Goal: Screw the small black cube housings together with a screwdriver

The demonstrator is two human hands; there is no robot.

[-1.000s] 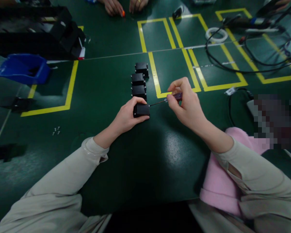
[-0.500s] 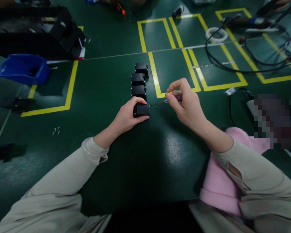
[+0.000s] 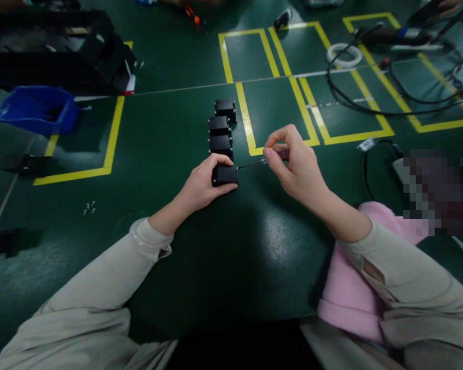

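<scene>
My left hand (image 3: 201, 184) grips a small black box (image 3: 227, 174) on the green table, thumb along its near side and fingers over its far side. In my right hand (image 3: 293, 162) is a screwdriver (image 3: 250, 164), pinched by its translucent purple handle. Its thin shaft points left, and the tip meets the far right corner of the box, where a small screw seems to sit. Directly behind the held box, several similar black boxes (image 3: 219, 142) stand in a row with shiny screw heads at their corners. A few loose screws (image 3: 89, 207) lie to the left.
At left are a blue bin (image 3: 38, 109), a large black rack (image 3: 54, 51) and black parts (image 3: 27, 164). Yellow tape (image 3: 250, 126) marks rectangles on the table. A white tape roll (image 3: 344, 55) and black cables (image 3: 370, 108) lie at right, and pink cloth (image 3: 351, 288) under my right forearm.
</scene>
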